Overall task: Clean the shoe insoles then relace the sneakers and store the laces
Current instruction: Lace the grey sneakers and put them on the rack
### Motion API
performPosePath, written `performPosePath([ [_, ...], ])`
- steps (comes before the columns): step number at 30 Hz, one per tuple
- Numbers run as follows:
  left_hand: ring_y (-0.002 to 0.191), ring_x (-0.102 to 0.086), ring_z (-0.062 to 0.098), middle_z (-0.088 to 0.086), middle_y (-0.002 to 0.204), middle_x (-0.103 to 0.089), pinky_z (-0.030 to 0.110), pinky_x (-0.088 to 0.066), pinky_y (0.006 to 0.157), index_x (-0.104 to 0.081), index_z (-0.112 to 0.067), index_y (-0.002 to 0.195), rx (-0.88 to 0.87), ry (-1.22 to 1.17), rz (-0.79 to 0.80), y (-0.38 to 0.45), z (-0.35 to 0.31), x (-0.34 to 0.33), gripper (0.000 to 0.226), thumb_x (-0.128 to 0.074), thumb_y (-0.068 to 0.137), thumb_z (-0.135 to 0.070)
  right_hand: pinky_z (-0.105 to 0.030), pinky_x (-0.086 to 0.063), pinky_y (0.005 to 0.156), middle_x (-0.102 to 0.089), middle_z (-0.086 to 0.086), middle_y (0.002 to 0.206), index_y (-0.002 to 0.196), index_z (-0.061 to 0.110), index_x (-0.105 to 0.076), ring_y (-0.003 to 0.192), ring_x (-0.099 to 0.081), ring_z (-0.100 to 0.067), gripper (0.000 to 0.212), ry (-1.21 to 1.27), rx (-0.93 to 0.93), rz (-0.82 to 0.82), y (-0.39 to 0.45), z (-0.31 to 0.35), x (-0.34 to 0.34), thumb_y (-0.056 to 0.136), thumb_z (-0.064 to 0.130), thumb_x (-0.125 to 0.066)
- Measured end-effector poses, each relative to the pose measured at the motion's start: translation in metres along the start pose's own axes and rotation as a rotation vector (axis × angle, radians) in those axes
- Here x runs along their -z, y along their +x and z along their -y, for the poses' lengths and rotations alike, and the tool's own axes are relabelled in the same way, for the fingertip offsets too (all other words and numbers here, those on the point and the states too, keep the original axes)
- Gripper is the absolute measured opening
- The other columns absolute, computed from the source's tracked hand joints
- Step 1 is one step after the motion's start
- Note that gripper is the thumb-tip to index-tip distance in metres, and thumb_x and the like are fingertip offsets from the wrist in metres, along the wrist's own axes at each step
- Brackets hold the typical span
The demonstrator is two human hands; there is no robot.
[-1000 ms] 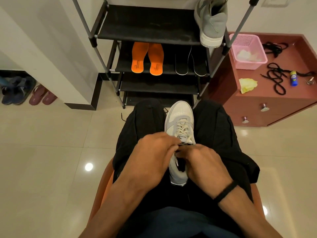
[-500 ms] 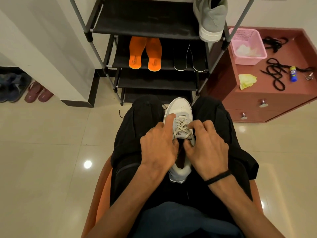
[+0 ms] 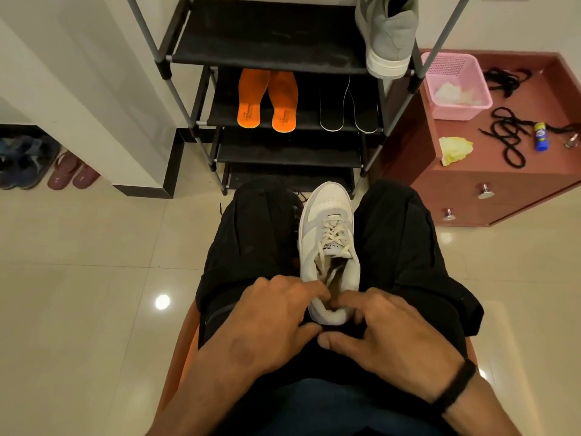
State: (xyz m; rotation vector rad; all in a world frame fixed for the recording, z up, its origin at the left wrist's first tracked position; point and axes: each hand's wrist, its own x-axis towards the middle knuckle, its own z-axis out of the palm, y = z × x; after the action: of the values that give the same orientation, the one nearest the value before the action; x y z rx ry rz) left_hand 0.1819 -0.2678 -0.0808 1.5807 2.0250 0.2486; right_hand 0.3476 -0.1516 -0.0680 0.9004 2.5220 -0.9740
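A white and grey sneaker (image 3: 328, 243) lies toe-away on my lap between my black-trousered thighs, with cream laces crossed through its eyelets. My left hand (image 3: 273, 319) and my right hand (image 3: 390, 335) meet at its heel; each has fingers on the heel collar and a thumb under the heel, pinching it. The matching grey sneaker (image 3: 390, 36) stands on the rack's top shelf. Orange insoles (image 3: 267, 102) and black insoles (image 3: 349, 105) lie on the second shelf. Black laces (image 3: 506, 136) lie loose on the pink cabinet top.
The black shoe rack (image 3: 264, 55) stands straight ahead. The cabinet (image 3: 496, 190) at right carries a pink basket (image 3: 452, 86), a yellow cloth (image 3: 454, 149) and a small blue bottle (image 3: 540, 136). Sandals (image 3: 72, 174) and blue shoes (image 3: 22, 165) sit far left on the tiled floor.
Both hands have slid back from the laces and tongue to the sneaker's heel, uncovering the laced front. The sneaker stays on my lap.
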Motion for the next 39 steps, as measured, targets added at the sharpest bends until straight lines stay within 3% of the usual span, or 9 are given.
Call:
performPosePath([
  [4, 0.107, -0.062, 0.015, -0.013, 0.117, -0.061, 0.035, -0.052, 0.092, -0.053, -0.043, 0.13, -0.005, 0.01, 0.015, 0.009, 0.002, -0.007, 0.038, -0.066, 0.095, -0.046, -0.015, -0.046, 0.072, -0.048, 0.014, 0.099, 0.116, 0.043, -0.057, 0.087, -0.054, -0.006, 0.03, -0.053, 0.018, -0.115, 0.004, 0.002, -0.009, 0.09, 0.04, -0.07],
  [8, 0.097, -0.061, 0.013, -0.011, 0.106, -0.061, 0.04, -0.055, 0.086, -0.059, -0.037, 0.112, -0.038, -0.154, 0.015, 0.016, 0.001, -0.001, 0.017, -0.066, 0.097, -0.036, -0.007, -0.039, 0.064, -0.043, 0.017, 0.094, 0.103, 0.037, -0.063, 0.075, -0.048, 0.0, 0.015, -0.063, 0.037, -0.206, 0.008, 0.003, -0.006, 0.092, 0.027, -0.068],
  [19, 0.098, -0.056, 0.004, -0.016, 0.106, -0.055, 0.027, -0.051, 0.092, -0.057, -0.038, 0.111, -0.134, -0.18, -0.163, 0.051, -0.001, 0.056, 0.008, -0.06, 0.103, -0.037, -0.022, -0.049, 0.069, -0.047, 0.017, 0.09, 0.101, 0.039, -0.062, 0.08, -0.053, -0.002, 0.015, -0.027, 0.14, -0.472, 0.033, 0.011, 0.047, 0.091, 0.03, -0.07],
  [22, 0.095, -0.053, 0.002, -0.017, 0.101, -0.053, 0.02, -0.046, 0.09, -0.057, -0.037, 0.108, -0.165, -0.157, -0.244, 0.063, -0.004, 0.078, 0.007, -0.062, 0.103, -0.035, -0.02, -0.048, 0.068, -0.046, 0.018, 0.091, 0.102, 0.04, -0.062, 0.082, -0.052, 0.0, 0.017, -0.031, 0.184, -0.551, 0.042, 0.016, 0.068, 0.091, 0.03, -0.071],
  [26, 0.092, -0.054, 0.006, -0.013, 0.1, -0.055, 0.023, -0.047, 0.084, -0.059, -0.035, 0.111, -0.203, -0.139, -0.314, 0.08, -0.003, 0.107, 0.009, -0.063, 0.102, -0.033, -0.012, -0.041, 0.067, -0.046, 0.016, 0.091, 0.103, 0.038, -0.063, 0.083, -0.051, -0.003, 0.016, -0.054, 0.228, -0.627, 0.059, 0.022, 0.095, 0.091, 0.029, -0.07],
  [29, 0.094, -0.056, 0.008, -0.011, 0.101, -0.056, 0.031, -0.052, 0.085, -0.059, -0.036, 0.11, -0.212, -0.123, -0.358, 0.102, 0.0, 0.131, 0.009, -0.062, 0.102, -0.033, -0.013, -0.041, 0.065, -0.046, 0.015, 0.09, 0.102, 0.036, -0.063, 0.081, -0.05, -0.003, 0.015, -0.077, 0.239, -0.682, 0.081, 0.025, 0.118, 0.091, 0.028, -0.069],
  [32, 0.09, -0.055, 0.006, -0.014, 0.096, -0.055, 0.025, -0.045, 0.079, -0.055, -0.039, 0.099, -0.2, -0.106, -0.38, 0.13, 0.003, 0.152, 0.012, -0.065, 0.1, -0.03, -0.02, -0.044, 0.066, -0.047, 0.011, 0.09, 0.099, 0.032, -0.063, 0.078, -0.05, -0.006, 0.016, -0.085, 0.243, -0.719, 0.106, 0.026, 0.142, 0.089, 0.023, -0.071],
  [34, 0.088, -0.055, 0.006, -0.014, 0.094, -0.056, 0.023, -0.045, 0.077, -0.055, -0.039, 0.097, -0.209, -0.101, -0.4, 0.148, 0.005, 0.163, 0.017, -0.067, 0.099, -0.027, -0.017, -0.039, 0.064, -0.048, 0.008, 0.089, 0.099, 0.029, -0.063, 0.076, -0.049, -0.006, 0.015, -0.084, 0.231, -0.737, 0.123, 0.027, 0.157, 0.089, 0.02, -0.07],
  [39, 0.086, -0.057, 0.008, -0.012, 0.093, -0.058, 0.03, -0.052, 0.078, -0.063, -0.031, 0.107, -0.171, -0.093, -0.443, 0.197, 0.018, 0.185, 0.013, -0.069, 0.098, -0.024, -0.011, -0.034, 0.064, -0.053, 0.004, 0.096, 0.105, 0.024, -0.063, 0.083, -0.05, -0.01, 0.012, -0.108, 0.191, -0.741, 0.167, 0.028, 0.188, 0.094, 0.022, -0.067],
])
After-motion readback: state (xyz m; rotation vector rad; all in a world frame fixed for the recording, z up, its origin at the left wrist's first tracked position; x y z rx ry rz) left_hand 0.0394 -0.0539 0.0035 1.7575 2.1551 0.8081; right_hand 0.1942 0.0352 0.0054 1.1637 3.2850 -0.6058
